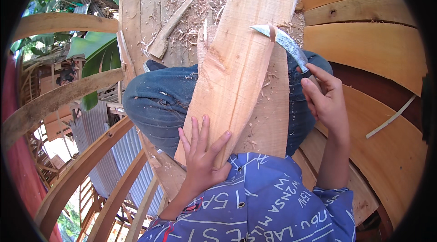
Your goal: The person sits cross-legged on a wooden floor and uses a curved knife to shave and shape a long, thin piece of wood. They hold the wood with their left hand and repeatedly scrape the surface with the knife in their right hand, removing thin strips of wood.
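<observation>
Head view:
Shirt [268, 201]: blue with white lettering, nearest the camera.
Left hand [202, 157]: fingers spread flat, pressing the plank's [241, 69] near end.
Plank: propped across the jeans-clad lap [159, 101].
Right hand [325, 98]: closed on the knife [284, 41], blade biting the plank's right edge.
Risk: a grain catch could likely jerk the blade toward the thigh.
Packages, signs: none visible.

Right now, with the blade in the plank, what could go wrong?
1. The curved blade bites the plank edge directly above the knee in jeans; a slip could cut the leg.
2. The left hand only presses flat on the plank's near end, so the plank may shift.
3. The right hand sits close behind the blade.
</observation>
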Demonstrator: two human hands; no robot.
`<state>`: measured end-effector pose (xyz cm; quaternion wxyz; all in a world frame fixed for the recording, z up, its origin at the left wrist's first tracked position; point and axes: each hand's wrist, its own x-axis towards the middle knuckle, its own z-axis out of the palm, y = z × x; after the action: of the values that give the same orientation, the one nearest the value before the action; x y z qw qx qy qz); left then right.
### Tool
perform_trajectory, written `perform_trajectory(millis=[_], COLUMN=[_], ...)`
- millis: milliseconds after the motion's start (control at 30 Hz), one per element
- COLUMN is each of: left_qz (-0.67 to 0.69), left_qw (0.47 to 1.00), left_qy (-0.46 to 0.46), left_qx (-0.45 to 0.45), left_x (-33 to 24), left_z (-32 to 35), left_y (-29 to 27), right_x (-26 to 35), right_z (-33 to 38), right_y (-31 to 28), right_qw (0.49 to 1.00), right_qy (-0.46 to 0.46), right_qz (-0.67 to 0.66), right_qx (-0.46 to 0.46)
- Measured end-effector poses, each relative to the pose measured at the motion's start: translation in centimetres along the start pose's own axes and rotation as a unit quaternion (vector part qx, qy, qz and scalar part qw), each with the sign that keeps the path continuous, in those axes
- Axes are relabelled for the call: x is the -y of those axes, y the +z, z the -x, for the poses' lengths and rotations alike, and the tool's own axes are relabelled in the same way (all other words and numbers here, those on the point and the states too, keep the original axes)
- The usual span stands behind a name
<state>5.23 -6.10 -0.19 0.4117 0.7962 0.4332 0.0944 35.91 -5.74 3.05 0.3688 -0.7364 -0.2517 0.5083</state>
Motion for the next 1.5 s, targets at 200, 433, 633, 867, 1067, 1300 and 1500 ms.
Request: perform_trajectory(millis=[200, 433, 633, 867, 1067, 1300, 1500], left_qz=[0.016, 0.023, 0.045, 0.025, 0.032, 0.028, 0.039], left_qw=[1.0, 1.0, 0.999, 1.0, 0.999, 1.0, 0.999], left_qy=[-0.005, -0.007, -0.01, -0.009, -0.011, -0.013, -0.015], left_qx=[-0.005, -0.003, -0.007, -0.005, -0.004, -0.007, -0.007], left_x=[-0.1, -0.4, -0.3, -0.3, -0.3, -0.6, -0.7], left_z=[0.0, -0.2, -0.2, -0.2, -0.2, -0.3, -0.4], left_y=[-0.2, -0.5, -0.7, -0.4, -0.6, -0.5, -0.9], right_x=[-0.9, 0.4, 0.4, 0.1, 1.1, 0.1, 0.3], right_z=[-0.3, 0.3, -0.1, -0.2, -0.1, -0.2, -0.5], right_y=[0.5, -0.6, 0.5, 0.0, -2.2, -1.3, -1.2], right_qw=[0.997, 0.957, 0.997, 0.996, 0.999, 0.974, 0.993], right_qy=[-0.064, 0.087, 0.03, 0.003, 0.002, 0.064, 0.041], right_qz=[0.049, -0.002, -0.06, -0.032, -0.035, -0.036, -0.065], right_qx=[-0.004, 0.278, 0.037, 0.086, 0.012, 0.216, 0.092])
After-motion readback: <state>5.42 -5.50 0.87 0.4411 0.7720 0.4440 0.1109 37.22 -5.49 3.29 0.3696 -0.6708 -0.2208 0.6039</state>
